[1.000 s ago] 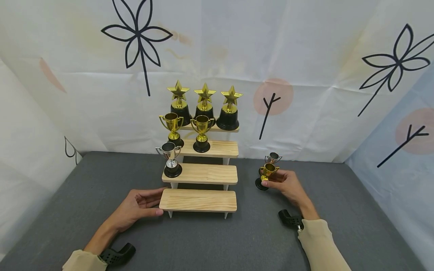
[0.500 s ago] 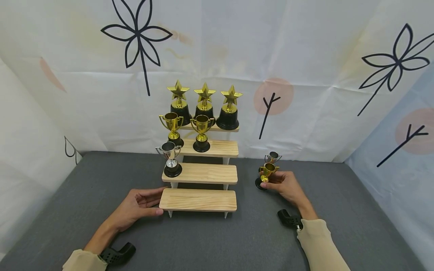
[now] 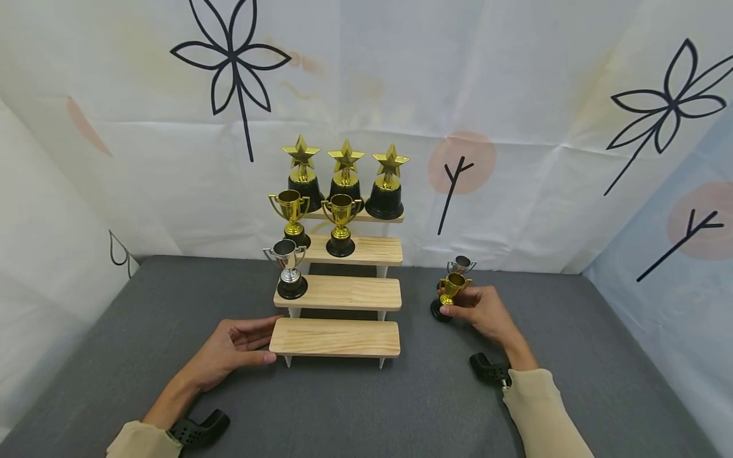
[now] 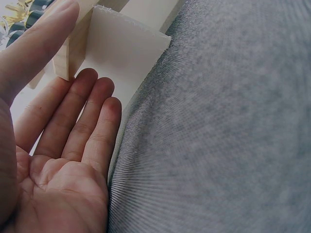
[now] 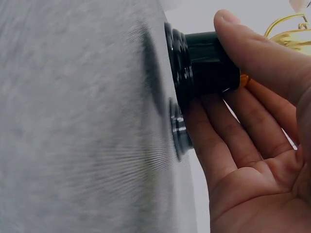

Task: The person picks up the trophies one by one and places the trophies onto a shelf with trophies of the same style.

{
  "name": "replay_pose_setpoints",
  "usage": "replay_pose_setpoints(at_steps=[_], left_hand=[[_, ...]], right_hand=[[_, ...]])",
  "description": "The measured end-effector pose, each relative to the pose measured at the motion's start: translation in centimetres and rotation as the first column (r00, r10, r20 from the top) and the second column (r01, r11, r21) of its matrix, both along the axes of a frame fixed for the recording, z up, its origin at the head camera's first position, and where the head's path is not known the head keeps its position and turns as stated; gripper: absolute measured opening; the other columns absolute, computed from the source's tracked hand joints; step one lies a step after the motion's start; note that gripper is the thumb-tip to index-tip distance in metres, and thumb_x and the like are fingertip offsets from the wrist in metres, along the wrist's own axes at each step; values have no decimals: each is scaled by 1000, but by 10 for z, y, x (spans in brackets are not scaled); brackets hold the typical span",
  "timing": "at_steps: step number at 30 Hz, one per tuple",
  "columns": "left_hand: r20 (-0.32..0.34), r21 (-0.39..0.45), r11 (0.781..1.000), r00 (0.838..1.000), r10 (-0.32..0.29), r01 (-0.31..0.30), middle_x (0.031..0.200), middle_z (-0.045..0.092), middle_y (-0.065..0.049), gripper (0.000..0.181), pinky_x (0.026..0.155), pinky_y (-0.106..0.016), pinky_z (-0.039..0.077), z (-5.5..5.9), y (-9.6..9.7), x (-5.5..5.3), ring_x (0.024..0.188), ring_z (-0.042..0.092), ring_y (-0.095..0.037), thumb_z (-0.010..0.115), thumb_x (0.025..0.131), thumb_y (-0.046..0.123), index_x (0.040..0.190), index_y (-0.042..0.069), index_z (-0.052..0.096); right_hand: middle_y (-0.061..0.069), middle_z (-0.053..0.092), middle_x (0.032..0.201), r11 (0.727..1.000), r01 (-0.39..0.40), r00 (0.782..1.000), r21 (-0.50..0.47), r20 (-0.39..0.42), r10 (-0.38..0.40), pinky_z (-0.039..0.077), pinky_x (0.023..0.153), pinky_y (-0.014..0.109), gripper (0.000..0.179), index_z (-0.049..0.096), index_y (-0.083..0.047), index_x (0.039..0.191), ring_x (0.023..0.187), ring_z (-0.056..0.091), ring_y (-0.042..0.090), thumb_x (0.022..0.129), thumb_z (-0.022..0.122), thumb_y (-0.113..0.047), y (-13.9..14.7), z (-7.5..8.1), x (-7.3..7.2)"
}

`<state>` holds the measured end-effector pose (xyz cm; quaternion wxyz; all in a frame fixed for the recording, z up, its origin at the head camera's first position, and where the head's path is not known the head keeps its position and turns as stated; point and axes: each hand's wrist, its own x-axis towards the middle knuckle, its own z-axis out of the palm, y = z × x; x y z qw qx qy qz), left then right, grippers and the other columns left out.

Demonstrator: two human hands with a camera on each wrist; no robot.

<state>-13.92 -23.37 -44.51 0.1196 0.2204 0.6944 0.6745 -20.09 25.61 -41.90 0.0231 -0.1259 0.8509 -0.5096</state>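
Gold cup (image 3: 454,282), down by the grey cloth (image 3: 424,407), right of the wooden stand (image 3: 335,337) — I've got the right hand (image 3: 485,313) pinching its black base (image 5: 209,60), a low hold that likely keeps it steady. Left hand (image 3: 231,350) holds nothing: fingers (image 4: 104,131) extended at the stand's left end, presumably bracing it. Shiny round bowl (image 3: 455,281), glossy stepped base; the stand's 4 boards (image 3: 343,291) show pale grain — cloth's finely ribbed.
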Motion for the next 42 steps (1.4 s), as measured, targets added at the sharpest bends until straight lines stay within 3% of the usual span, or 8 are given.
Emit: replay_pose_setpoints(at_steps=[13, 23, 31, 42], left_hand=[[11, -3, 1000, 1000, 5, -5, 143, 39, -44, 65, 99, -27, 54, 1, 0, 0, 122, 61, -12, 74, 87, -8, 141, -22, 42], [23, -9, 1000, 1000, 10, -10, 144, 39, -43, 65, 99, -27, 53, -1, 0, -1, 121, 61, -11, 75, 87, -7, 141, -21, 42], [26, -12, 1000, 1000, 14, -14, 144, 42, -41, 66, 99, -28, 54, 0, 0, 0, 122, 61, -12, 75, 86, -7, 142, -21, 42], [27, -17, 1000, 999, 18, -17, 145, 42, -40, 67, 99, -28, 54, 0, 0, -1, 122, 61, -11, 76, 86, -7, 142, -20, 42]], right_hand=[[14, 72, 120, 1000, -24, 997, -10, -68, 24, 59, 87, 24, 40, 71, 2, 124, 113, 68, 28, 87, 81, -10, -11, 34, 8], [23, 69, 122, 994, -75, 987, -75, -150, 63, 58, 89, 22, 39, 69, 7, 125, 110, 68, 12, 89, 78, -6, -19, 55, 18], [13, 72, 119, 993, -77, 977, -93, -204, 57, 58, 90, 22, 37, 71, 4, 123, 110, 68, 13, 88, 78, -3, -26, 68, 26], [13, 72, 119, 997, -34, 975, -65, -223, 18, 56, 92, 20, 37, 72, 0, 124, 114, 67, 17, 88, 80, -6, -38, 83, 31]])
